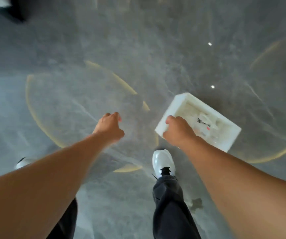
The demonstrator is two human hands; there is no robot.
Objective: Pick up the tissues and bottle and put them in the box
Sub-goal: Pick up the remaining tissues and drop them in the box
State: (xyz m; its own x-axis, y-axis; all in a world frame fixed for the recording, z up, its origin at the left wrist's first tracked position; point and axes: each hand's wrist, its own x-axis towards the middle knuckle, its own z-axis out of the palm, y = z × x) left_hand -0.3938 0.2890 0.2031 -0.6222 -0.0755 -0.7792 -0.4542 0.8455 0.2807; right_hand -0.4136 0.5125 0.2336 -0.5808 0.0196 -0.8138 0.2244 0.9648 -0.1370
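A white foam box (180, 104) hangs above the grey floor, gripped at its near left rim by my right hand (179, 131). Inside it lie crumpled white tissues (188, 111) and what looks like a clear bottle (203, 122) with a dark label; the blur hides detail. My left hand (109, 125) is stretched out to the left of the box, fingers curled loosely with nothing in them.
A grey marbled floor (138, 49) with curved yellow lines (111, 75) lies below. My right white shoe (163, 162) steps forward under the box; the left shoe (22, 163) shows at the left. A dark block (20, 7) sits at the top left.
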